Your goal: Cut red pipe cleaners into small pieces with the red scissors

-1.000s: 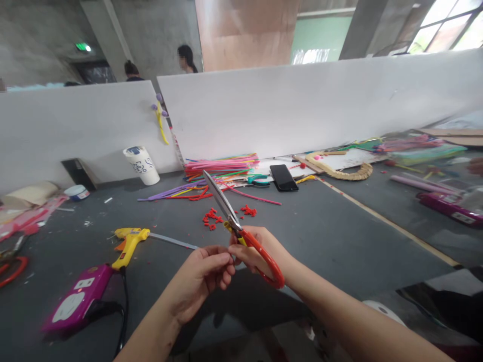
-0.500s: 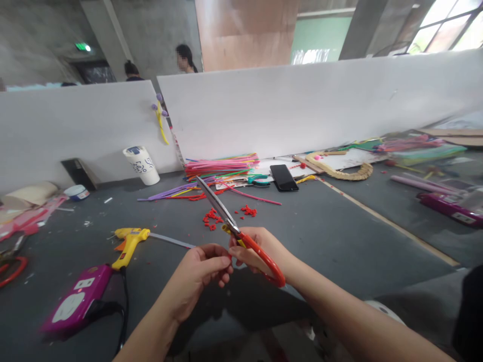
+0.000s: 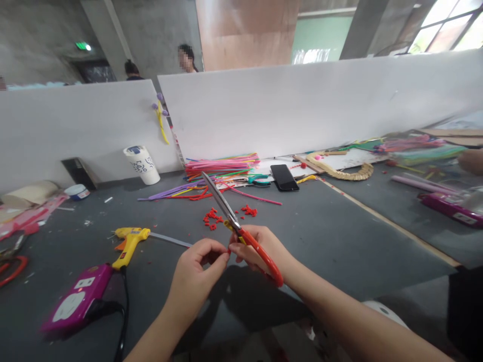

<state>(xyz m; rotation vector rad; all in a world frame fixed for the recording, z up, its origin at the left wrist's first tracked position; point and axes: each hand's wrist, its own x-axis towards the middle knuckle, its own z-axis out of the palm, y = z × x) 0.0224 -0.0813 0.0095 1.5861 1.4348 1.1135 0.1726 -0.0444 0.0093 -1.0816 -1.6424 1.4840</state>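
Note:
My right hand grips a pair of scissors with orange-red handles, its closed blades pointing up and away to the left. My left hand is pinched at thumb and forefinger right against the right hand's fingertips; what it pinches is too small to make out. Both hands hover above the grey table. Just beyond the blades lie several small red cut pieces.
A yellow glue gun and a magenta power strip lie at the left. A pile of coloured pipe cleaners, a black phone and a white cup sit before white partition boards. Two people stand behind.
My left hand has turned slightly, its pinch now meeting the right fingertips. The scissors tilted a little left, then back.

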